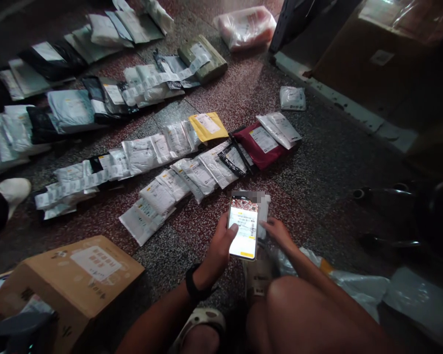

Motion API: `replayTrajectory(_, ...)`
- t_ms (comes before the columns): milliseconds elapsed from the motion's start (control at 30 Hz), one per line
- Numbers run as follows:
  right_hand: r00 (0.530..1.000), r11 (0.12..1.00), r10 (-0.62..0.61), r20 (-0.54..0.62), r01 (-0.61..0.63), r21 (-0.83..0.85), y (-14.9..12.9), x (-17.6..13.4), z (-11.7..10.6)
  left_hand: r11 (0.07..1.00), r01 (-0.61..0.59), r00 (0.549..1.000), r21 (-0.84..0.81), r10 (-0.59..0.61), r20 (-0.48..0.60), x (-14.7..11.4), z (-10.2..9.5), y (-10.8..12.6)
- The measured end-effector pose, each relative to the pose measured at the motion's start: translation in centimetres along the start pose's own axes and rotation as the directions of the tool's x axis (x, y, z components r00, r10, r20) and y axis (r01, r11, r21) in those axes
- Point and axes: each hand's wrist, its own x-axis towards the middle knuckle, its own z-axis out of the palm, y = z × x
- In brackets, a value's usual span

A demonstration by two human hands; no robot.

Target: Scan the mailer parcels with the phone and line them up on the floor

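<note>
Down on the floor: left hand gripping phone, thumb on screen; right hand fingers closed on small white parcel behind it. Rows of labelled parcels already laid out, loose bags by the knee probably still waiting.

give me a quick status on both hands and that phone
Left hand holds phone, thumb on lit screen. Right hand on white parcel behind it. Parcel rows on floor ahead, apart from both hands.
</note>
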Motion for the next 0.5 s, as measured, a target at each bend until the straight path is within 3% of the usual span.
replayTrajectory(200, 0.996, 0.990, -0.062, -0.060, 0.069, 0.120, -0.3, -0.6, -0.7, 0.998, -0.014, 0.999, 0.067, 0.012, 0.031, -0.1, -0.4, 0.2)
replayTrajectory(400, 0.975, 0.977, -0.094, -0.202, 0.129, 0.167, -0.3, -1.1, -0.5, 0.981, -0.005, 0.997, 0.195, 0.021, -0.080, 0.8, -0.9, -0.3)
replayTrajectory(500, 0.963, 0.962, -0.133, -0.235, 0.182, 0.202, -0.6, -1.5, -2.8, 0.983, 0.060, 0.990, 0.171, -0.038, -0.134, 1.2, -1.0, -0.4)
